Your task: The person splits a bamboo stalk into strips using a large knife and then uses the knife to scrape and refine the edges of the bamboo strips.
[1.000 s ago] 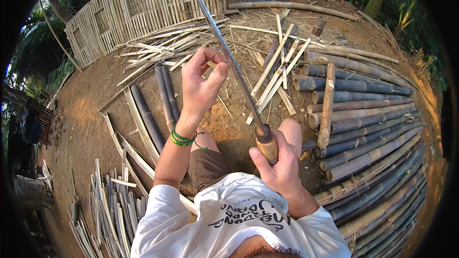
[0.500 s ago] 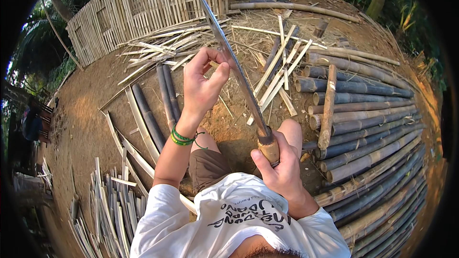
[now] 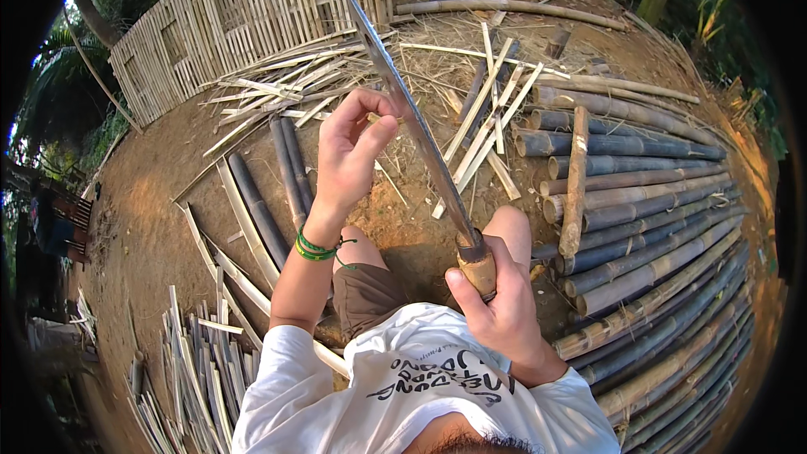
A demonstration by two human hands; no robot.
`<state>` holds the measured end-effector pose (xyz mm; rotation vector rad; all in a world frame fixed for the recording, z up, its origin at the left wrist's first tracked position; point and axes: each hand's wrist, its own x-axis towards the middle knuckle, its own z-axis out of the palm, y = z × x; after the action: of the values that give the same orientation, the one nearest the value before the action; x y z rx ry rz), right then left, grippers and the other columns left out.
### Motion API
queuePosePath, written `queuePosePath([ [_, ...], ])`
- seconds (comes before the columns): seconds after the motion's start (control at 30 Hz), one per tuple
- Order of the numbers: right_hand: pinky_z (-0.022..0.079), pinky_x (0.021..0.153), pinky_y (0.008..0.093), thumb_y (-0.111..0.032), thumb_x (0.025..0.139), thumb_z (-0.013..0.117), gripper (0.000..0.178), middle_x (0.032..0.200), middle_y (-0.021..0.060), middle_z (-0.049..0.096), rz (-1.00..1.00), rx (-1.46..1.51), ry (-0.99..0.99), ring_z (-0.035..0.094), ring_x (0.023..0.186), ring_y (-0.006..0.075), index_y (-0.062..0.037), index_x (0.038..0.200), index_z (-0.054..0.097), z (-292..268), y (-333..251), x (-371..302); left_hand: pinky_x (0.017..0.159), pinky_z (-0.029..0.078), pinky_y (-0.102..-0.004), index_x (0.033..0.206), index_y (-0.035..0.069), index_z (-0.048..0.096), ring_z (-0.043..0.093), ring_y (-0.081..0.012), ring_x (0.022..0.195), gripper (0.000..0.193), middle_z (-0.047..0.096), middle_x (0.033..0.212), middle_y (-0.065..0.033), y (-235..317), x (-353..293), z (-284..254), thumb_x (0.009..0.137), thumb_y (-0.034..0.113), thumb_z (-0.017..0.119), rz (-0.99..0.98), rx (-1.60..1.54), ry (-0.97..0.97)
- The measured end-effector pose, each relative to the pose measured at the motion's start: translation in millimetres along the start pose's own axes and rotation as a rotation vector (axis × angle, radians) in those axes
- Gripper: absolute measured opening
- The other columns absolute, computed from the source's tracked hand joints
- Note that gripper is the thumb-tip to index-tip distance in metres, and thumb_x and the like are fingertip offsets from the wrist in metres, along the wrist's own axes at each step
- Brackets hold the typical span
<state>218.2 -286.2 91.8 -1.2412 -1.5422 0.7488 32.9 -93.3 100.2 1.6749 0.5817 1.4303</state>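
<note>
A long machete (image 3: 426,145) with a dark, narrow blade and a wooden handle (image 3: 477,271) slants across in front of me, its tip up and to the left. My right hand (image 3: 507,307) is wrapped round the handle, thumb along its near side. Partway up the blade, my left hand (image 3: 353,151) is curled, with thumb and forefinger pinched at the blade's left side. The forefinger's tip is partly hidden there. Green woven bracelets (image 3: 316,248) circle my left wrist.
Stacked bamboo poles (image 3: 656,193) lie at my right, a short pole (image 3: 575,185) across them. Split strips (image 3: 496,109) are scattered ahead; more strips (image 3: 197,366) lie at lower left. Dark bamboo lengths (image 3: 256,206) rest left of my knees. A slatted bamboo panel (image 3: 252,17) stands at the far left.
The surroundings have shifted slightly in view. My left hand has moved slightly left and down while staying at the blade; my right hand still grips the handle.
</note>
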Motion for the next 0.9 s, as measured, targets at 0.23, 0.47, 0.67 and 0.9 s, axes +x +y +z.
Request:
queuePosePath([
  [0.23, 0.053, 0.056, 0.0435, -0.02, 0.094, 0.072, 0.037, 0.075, 0.0207, 0.067, -0.015, -0.063, -0.004, 0.071, 0.065, 0.0394, 0.006, 0.116, 0.055, -0.5, 5.3, -0.6, 0.081, 0.044, -0.0249, 0.101, 0.0, 0.062, 0.055, -0.0082, 0.09, 0.015, 0.064, 0.1, -0.0021, -4.5, -0.3, -1.3, 0.088, 0.006, 0.066, 0.022, -0.03, -0.024],
  [0.47, 0.055, 0.057, 0.0442, -0.017, 0.09, 0.075, 0.04, 0.079, 0.023, 0.069, -0.127, -0.167, 0.065, 0.071, 0.067, 0.0399, 0.0063, 0.116, 0.056, 9.9, 14.1, 0.6, 0.085, 0.047, -0.0266, 0.098, 0.0, 0.063, 0.057, -0.0091, 0.09, 0.014, 0.063, 0.094, 0.0007, -7.4, 2.3, -0.1, 0.086, 0.005, 0.068, 0.089, 0.061, -0.007],
  [0.67, 0.055, 0.056, 0.0435, -0.017, 0.091, 0.075, 0.038, 0.076, 0.0214, 0.068, -0.102, -0.137, 0.05, 0.071, 0.066, 0.0392, 0.0057, 0.115, 0.056, 8.8, 14.6, 1.9, 0.084, 0.048, -0.0255, 0.099, 0.0, 0.063, 0.057, -0.0081, 0.091, 0.014, 0.063, 0.093, 0.0001, -10.7, 0.7, -2.8, 0.086, 0.004, 0.068, 0.033, 0.156, -0.013],
  [0.9, 0.052, 0.056, 0.0417, -0.016, 0.093, 0.071, 0.032, 0.07, 0.0187, 0.066, -0.016, -0.04, -0.005, 0.07, 0.063, 0.0378, 0.0041, 0.112, 0.056, -1.7, 3.8, 2.4, 0.088, 0.045, -0.0271, 0.103, -0.001, 0.062, 0.059, -0.0133, 0.099, 0.021, 0.066, 0.104, -0.0071, -3.6, -3.9, -1.7, 0.088, 0.013, 0.061, -0.013, -0.028, -0.039],
])
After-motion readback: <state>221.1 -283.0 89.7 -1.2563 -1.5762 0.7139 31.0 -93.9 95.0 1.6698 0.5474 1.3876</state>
